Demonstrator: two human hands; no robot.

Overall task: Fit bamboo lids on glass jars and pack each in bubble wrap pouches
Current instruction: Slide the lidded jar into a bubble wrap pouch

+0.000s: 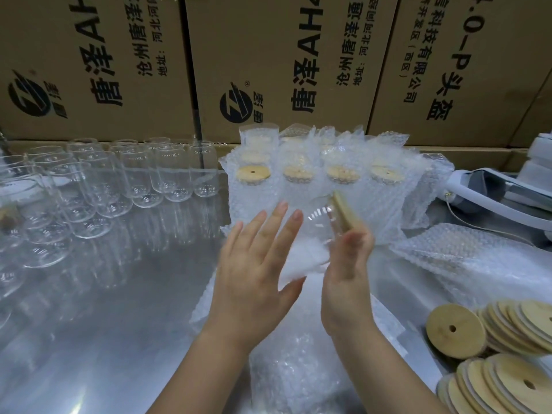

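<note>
Cardboard boxes (pixel 268 55) back your steel table (pixel 119 324). Your left hand (pixel 254 264) lies with straight fingers (pixel 279 213) against the glass jar (pixel 316 228), tipped sideways between both hands above it; your right hand (pixel 346 270) (blurred) curls round its end by the bamboo lid (pixel 346 210).

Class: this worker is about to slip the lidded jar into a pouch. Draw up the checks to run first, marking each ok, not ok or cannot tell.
1. Bamboo lid on held jar: ok.
2. Lid pressed fully home: cannot tell, blurred.
3. Jar held by both hands: ok, left hand flat against it, right hand gripping near the lid.
4. Flat pouches within reach: ok, lying at right.
5. A pouch opened ready: cannot tell.
6. Spare lids on hand: ok.
</note>
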